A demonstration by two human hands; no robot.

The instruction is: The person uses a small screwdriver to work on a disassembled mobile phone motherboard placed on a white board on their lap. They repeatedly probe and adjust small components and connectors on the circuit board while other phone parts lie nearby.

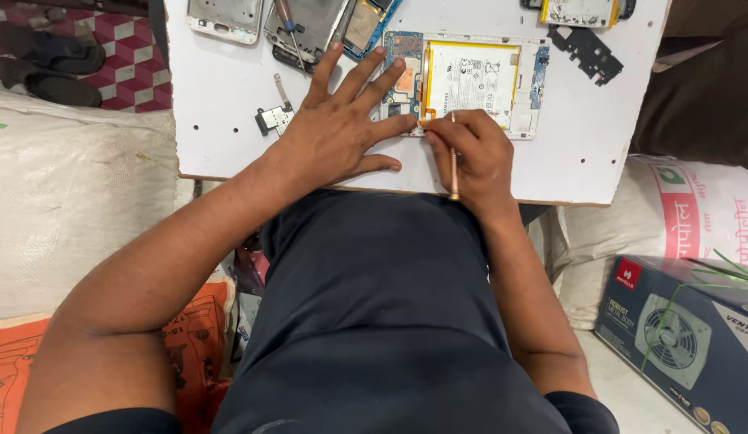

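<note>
Fig. Head view, looking down on a white work board (229, 120) across the lap.

Opened tablet (502, 80): back cover off, lies flat at approx. 12 o'clock from the person's chest, near the board's front edge. Large white battery (473, 76) fills the centre; blue circuit board (404, 72) sits at its 9 o'clock side. Judged thin, light and stiff, but fragile: exposed electronics and a battery that shouldn't be bent or pierced. Best held by the frame edges or pressed flat at a corner, not on the cells.

Left hand (338, 128): fully open, fingers spread wide, palm down on the board; fingertips rest on the tablet's circuit-board end, pinning it.

Right hand (474, 153): closed in a pen-type grip on a slim copper-coloured tool (453, 161), prob. a fine screwdriver. Tip meets the tablet's lower-left corner, at approx. 7 o'clock of the battery; whether it sits in a screw can't be told.

Other items: small loose part w/ ribbon (273, 116) at 9 o'clock of the left hand; further stripped phone frames (306, 28) w/ a screwdriver lying across them at the board's far edge, 11 o'clock; black plastic piece (587, 50) at 2 o'clock; boxed fan (679, 337) on the floor at 4 o'clock.
</note>
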